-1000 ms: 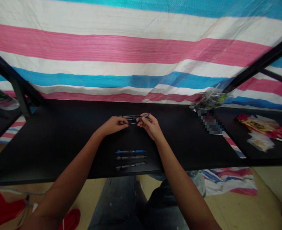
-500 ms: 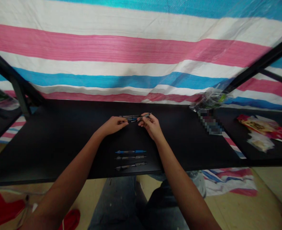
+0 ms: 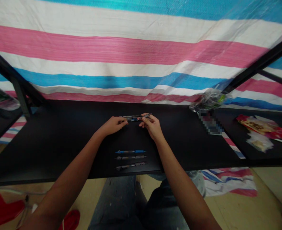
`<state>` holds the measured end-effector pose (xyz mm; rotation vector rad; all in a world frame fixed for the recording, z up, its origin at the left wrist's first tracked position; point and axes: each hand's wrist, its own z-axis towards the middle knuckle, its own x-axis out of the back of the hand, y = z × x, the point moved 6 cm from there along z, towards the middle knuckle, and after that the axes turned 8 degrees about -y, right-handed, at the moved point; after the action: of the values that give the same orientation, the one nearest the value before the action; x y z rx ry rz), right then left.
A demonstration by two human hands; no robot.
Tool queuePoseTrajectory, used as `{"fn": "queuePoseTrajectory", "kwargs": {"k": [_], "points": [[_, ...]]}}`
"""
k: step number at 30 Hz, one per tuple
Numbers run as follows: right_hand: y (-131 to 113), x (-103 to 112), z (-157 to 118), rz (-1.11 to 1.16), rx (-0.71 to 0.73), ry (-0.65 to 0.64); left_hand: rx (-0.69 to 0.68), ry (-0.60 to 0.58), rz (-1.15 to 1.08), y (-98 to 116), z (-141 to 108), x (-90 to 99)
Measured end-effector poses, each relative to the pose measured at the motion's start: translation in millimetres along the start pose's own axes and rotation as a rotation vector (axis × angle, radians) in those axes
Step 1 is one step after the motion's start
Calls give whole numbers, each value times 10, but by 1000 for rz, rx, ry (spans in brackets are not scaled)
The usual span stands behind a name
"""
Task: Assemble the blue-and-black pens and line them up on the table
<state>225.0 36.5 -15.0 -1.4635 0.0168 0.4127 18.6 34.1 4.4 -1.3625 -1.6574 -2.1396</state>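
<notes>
Several pens (image 3: 132,117) lie side by side across the black table, between my two hands. My right hand (image 3: 152,127) is closed, thumb and fingers pinching a dark pen (image 3: 147,115) at the right end of this group. At the left end, my left hand (image 3: 114,125) has its thumb and fingers pressed together close to the pens; whatever is between them is hidden. Nearer the front edge three more pens lie in a row: a blue pen (image 3: 131,152), a dark clear-barrelled pen (image 3: 130,157) and a slightly slanted black pen (image 3: 131,165).
The black table (image 3: 71,140) stands against a striped plastic sheet (image 3: 107,48). At the right back are a crumpled clear plastic bag (image 3: 209,100) and a blurred-out flat object (image 3: 211,123). A red package (image 3: 262,126) sits farther right. Black frame bars (image 3: 255,67) slope at both sides.
The pen in my right hand has shifted slightly among the grouped pens. My left hand and the three front pens stay in place.
</notes>
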Motion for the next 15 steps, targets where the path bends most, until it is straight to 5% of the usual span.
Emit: {"fn": "queuePoseTrajectory", "kwargs": {"k": [15], "points": [[-20, -27, -11, -6, -26, -8, 41, 48, -143, -99, 9, -14]]}}
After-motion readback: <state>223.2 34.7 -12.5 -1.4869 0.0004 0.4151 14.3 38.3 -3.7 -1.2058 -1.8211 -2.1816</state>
